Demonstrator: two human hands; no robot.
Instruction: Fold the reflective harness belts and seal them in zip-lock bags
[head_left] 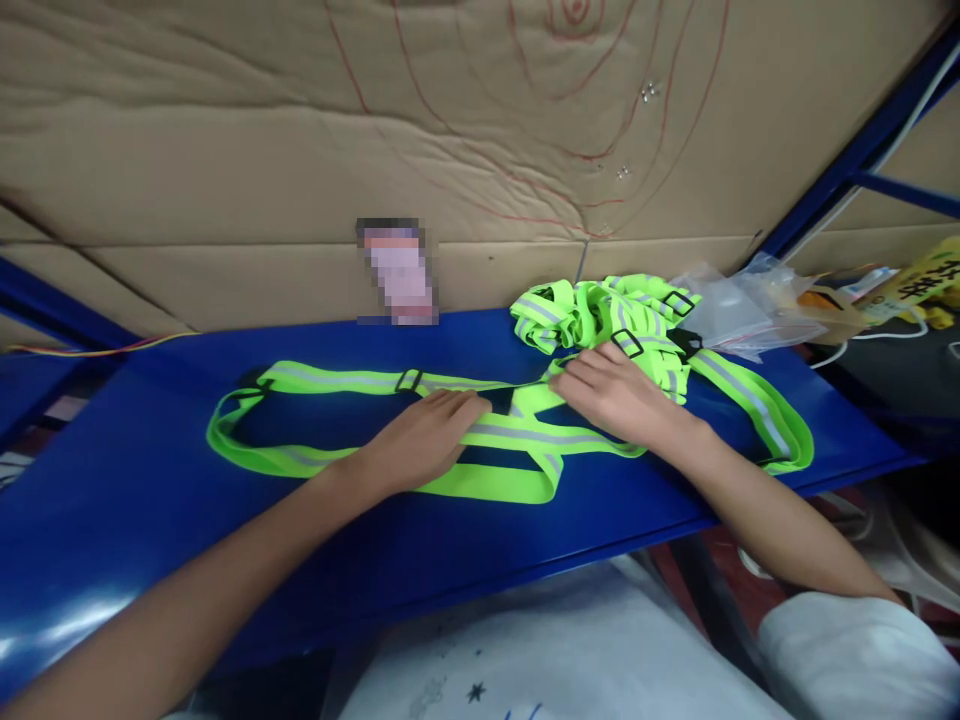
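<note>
A fluorescent yellow-green reflective harness (517,433) with grey stripes and black buckles lies spread on the blue table (322,540). Its left loop reaches well beyond my left hand (424,440). That hand has its fingers bent together on the straps near the middle, its fingertips pointing right. My right hand (611,395) is closed on the webbing a little farther right, with the fingertips partly hidden. Just behind my right hand sits a heap of similar reflective straps (600,310), bunched and overlapping. Another strap loop (757,405) curves out to the right.
A cardboard panel (225,190) with red curved lines stands along the table's back. Against it leans a pixelated phone-like object (400,272). Clear plastic bags (739,305) and a yellow package (915,285) are at the back right. Blue metal frame bars (832,165) rise there.
</note>
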